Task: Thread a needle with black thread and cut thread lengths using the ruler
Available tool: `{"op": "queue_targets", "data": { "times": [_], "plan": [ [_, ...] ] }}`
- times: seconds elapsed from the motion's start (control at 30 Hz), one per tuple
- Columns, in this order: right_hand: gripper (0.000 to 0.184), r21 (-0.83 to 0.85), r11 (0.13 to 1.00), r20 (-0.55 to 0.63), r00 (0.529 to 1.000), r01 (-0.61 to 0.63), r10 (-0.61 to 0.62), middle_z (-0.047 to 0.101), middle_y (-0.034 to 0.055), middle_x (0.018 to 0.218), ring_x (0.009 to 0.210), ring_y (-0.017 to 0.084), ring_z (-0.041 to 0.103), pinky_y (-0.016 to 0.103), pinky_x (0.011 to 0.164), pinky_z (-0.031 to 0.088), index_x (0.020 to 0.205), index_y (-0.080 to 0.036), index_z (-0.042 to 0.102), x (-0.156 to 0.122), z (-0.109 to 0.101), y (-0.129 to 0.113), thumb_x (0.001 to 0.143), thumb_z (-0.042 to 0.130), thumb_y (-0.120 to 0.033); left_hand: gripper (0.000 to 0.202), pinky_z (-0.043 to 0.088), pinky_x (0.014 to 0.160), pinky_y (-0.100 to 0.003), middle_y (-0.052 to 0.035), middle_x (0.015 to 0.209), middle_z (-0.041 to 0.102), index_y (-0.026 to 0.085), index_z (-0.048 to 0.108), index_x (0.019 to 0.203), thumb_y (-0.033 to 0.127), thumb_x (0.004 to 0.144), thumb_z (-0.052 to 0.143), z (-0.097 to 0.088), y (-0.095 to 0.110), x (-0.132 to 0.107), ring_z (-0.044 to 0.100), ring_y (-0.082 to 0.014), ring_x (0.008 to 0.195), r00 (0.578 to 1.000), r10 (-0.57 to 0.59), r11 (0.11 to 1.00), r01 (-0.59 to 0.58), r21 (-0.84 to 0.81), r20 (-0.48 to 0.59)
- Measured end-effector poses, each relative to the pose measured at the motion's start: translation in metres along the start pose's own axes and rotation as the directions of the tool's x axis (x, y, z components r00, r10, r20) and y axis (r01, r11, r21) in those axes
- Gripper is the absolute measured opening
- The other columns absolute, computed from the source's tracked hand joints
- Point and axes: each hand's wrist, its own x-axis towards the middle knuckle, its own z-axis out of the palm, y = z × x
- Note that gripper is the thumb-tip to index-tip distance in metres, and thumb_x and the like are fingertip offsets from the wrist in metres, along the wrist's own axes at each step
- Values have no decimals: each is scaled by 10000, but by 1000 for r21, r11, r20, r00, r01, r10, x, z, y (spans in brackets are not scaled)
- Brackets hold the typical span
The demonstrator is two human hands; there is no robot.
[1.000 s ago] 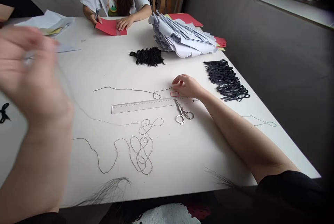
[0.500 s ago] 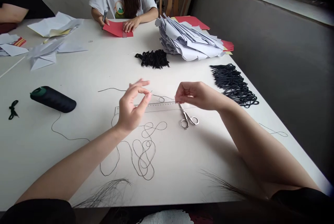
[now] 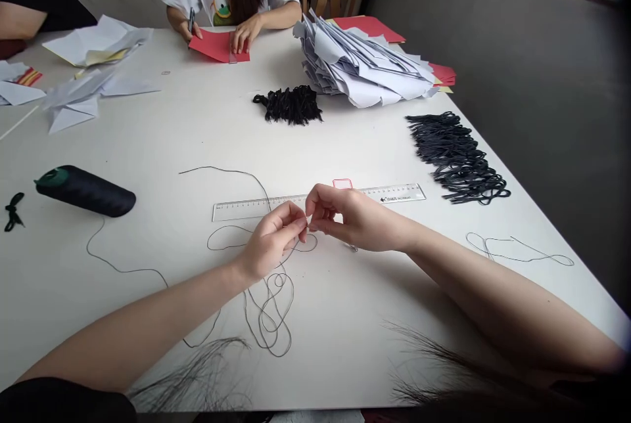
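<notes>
Left grip (image 3: 272, 240): pinching the dark thread (image 3: 221, 169) at my fingertips.
Right grip (image 3: 357, 218): pinching the same thread, fingertips touching my left's.
Thread: looping across the surface (image 3: 345, 318), crossing the clear ruler (image 3: 241, 210).
Container: thread cone (image 3: 86, 191), wound dark, lying on its side, left of my hands.

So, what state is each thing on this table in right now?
Left hand: raised, fingers pinched together, tips close to the right hand's.
Right hand: raised, fingers curled inward.
Dark thread: slack, lying in loose loops.
Thread spool: lying on its side.
Clear ruler: flat on the table.
Scissors: almost hidden beneath the right hand.
Red sheet: flat, under a co-worker's hand.
White paper stack: heaped unevenly.
</notes>
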Motion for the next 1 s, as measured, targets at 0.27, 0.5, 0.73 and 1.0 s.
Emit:
{"op": "queue_targets", "data": {
  "times": [0.27, 0.5, 0.73, 1.0],
  "plan": [
    [154, 60, 995, -20, 996, -82, 83, 649, 1, 756, 648, 113, 577, 240, 587, 459, 983, -188, 523, 0, 2, 8, 895, 607, -282, 235, 213, 427, -240, 36, 698, 492, 201, 504, 789, 376, 898, 615, -2, -4, -5, 266, -54, 465, 997, 74, 995, -72, 65, -23],
    [383, 138, 977, -241, 951, -164, 194, 665, 70, 907, 715, 119, 589, 277, 695, 493, 891, -151, 628, 3, 6, 10, 953, 498, -506, 219, 198, 398, -187, 54, 712, 479, 198, 493, 808, 358, 918, 594, -7, -7, -1, 258, -22, 437, 987, 90, 994, -97, -46, -134],
    [382, 138, 969, -257, 938, -204, 233, 574, 8, 685, 604, 98, 484, 244, 550, 382, 868, -147, 646, 3, 17, 9, 872, 612, -528, 219, 223, 399, -165, 57, 714, 495, 189, 492, 810, 350, 924, 588, -9, -8, 2, 268, -12, 436, 982, 134, 990, -139, -25, -135],
    [244, -22, 992, -275, 955, -122, 111, 612, 17, 691, 599, 92, 508, 244, 560, 401, 792, -143, 642, 2, 16, 9, 886, 603, -365, 229, 259, 397, -175, 16, 713, 603, 172, 548, 798, 363, 906, 614, -11, -9, 1, 310, -21, 432, 990, 92, 995, -87, 52, -105]
  ]
}}
